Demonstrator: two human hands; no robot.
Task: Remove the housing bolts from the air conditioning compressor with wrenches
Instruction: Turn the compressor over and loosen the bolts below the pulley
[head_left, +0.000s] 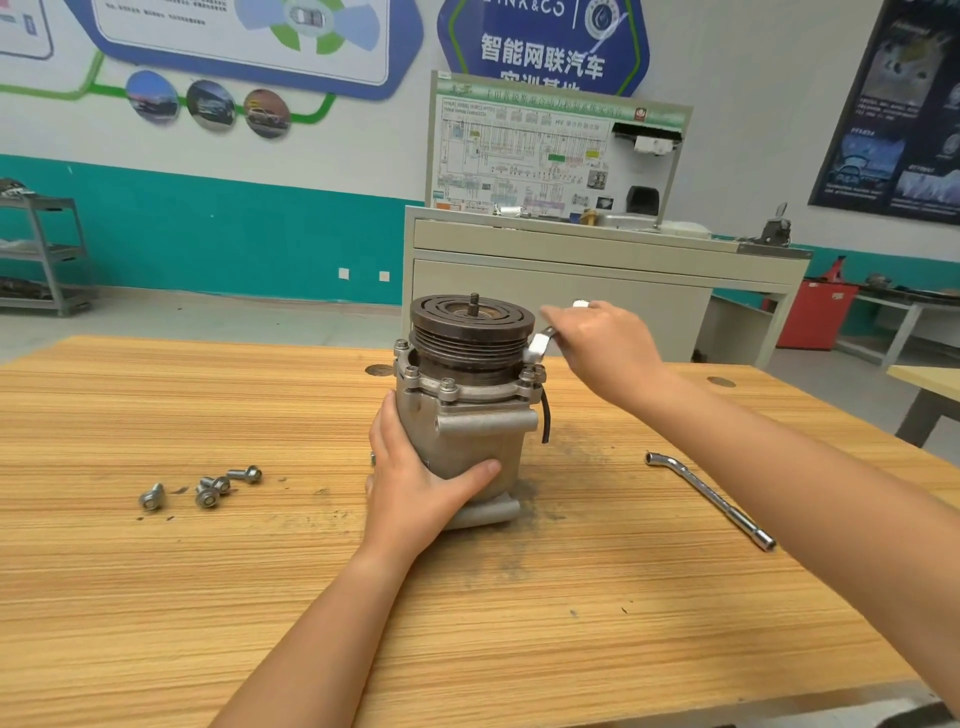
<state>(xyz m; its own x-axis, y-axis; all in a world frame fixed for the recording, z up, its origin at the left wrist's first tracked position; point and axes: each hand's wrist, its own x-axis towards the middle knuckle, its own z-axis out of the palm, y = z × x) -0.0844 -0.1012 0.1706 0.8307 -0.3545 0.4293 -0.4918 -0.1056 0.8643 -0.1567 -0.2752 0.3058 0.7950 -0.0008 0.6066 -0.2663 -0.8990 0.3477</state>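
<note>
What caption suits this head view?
The left hand grips the upright compressor, right hand at its top; loose bolts and a wrench lie on the table.

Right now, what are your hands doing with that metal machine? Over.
Left hand holds grey metal compressor upright. Right hand grips half-hidden item beside top bolts. Loose silver bolts, bent steel wrench lie aside.

- The compressor (467, 426) stands upright on the wooden table (156, 597).
- The left hand (415, 483) grips its lower left side.
- The right hand (608, 348), by its upper right, holds a thin metal tool (548, 332), mostly hidden.
- Loose bolts (208, 488) lie to its left, an L-shaped socket wrench (711, 499) to its right.
</note>
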